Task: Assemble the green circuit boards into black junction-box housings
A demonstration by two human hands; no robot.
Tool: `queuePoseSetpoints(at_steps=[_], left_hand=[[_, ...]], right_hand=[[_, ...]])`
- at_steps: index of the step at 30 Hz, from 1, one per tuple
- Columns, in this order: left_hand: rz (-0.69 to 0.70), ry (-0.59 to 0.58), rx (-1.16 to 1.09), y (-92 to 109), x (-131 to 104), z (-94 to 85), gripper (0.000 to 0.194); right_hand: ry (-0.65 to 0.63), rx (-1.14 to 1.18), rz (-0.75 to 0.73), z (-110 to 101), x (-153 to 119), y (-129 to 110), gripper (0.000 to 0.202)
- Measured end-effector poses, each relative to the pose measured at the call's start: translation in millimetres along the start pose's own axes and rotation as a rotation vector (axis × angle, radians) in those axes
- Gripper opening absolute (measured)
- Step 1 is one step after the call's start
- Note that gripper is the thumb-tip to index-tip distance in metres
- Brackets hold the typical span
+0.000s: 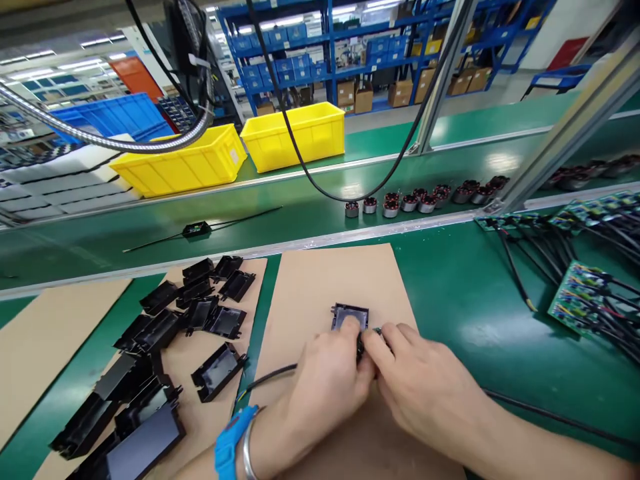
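A small open black plastic case [351, 312] is over the cardboard sheet, its far end showing past my fingers. My left hand [330, 377] grips this case, with a finger reaching into its hollow. Close beside it, my right hand [425, 377] is closed with its fingertips pinching a circuit board [379, 331], of which only a sliver shows. One black cable [273, 375] with a bared end comes out left of my left hand. Another black cable [550, 417] runs off right from under my right forearm. Most of the board is hidden by my fingers.
Several black cases [217, 370] lie on cardboard at left. Circuit boards with cables [583, 297] are heaped at right. Beyond a metal rail [320, 241] stand several copper-wound parts [390, 207] and yellow bins [295, 137]. A black cable [300, 157] hangs in a loop ahead.
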State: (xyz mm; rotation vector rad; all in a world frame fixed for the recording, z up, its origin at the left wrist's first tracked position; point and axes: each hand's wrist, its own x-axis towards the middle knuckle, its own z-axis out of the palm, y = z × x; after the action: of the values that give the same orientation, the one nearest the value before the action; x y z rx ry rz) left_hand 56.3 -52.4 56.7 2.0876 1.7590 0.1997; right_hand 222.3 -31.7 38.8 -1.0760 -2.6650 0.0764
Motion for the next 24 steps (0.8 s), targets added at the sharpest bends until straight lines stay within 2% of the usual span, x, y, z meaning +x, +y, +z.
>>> queuePoseSetpoints(at_steps=[4,6,7,9,12,14,16,20,24], left_hand=[[0.085,0.098,0.106,-3.0,-8.7,-51.1,0.020],[0.119,0.091,0.155,-10.4,-19.3,-59.8,0.021],[0.138,0.050,0.165,-15.7,-23.8,-57.4,0.018],[0.175,-0.064,0.147,-28.5,-28.8,-42.0,0.017],[0.198,-0.145,0.050,-48.1,-26.7,-9.4,0.037],[0.180,-0.137,-0.004,-57.2,-22.3,6.7,0.050],[0.172,-0.120,-0.021,-62.0,-17.9,15.2,0.059],[0.173,-0.102,-0.014,-64.0,-12.1,18.9,0.051],[0.132,-0.106,-0.035,-64.8,-10.4,19.6,0.053]], right_hand=[[0.080,-0.030,-0.153,-21.9,4.1,12.0,0.028],[0.030,0.038,-0.198,-25.1,7.3,21.0,0.026],[-0.032,0.097,-0.217,-23.1,9.5,24.5,0.024],[-0.193,0.212,-0.232,-13.2,15.5,29.6,0.017],[-0.344,0.278,-0.235,6.6,25.5,34.0,0.012],[-0.366,0.265,-0.239,17.0,30.0,35.3,0.008],[-0.346,0.239,-0.243,23.8,31.9,34.7,0.005],[-0.307,0.190,-0.268,27.1,34.5,30.7,0.010],[-0.332,0.104,-0.326,22.9,43.3,27.6,0.011]])
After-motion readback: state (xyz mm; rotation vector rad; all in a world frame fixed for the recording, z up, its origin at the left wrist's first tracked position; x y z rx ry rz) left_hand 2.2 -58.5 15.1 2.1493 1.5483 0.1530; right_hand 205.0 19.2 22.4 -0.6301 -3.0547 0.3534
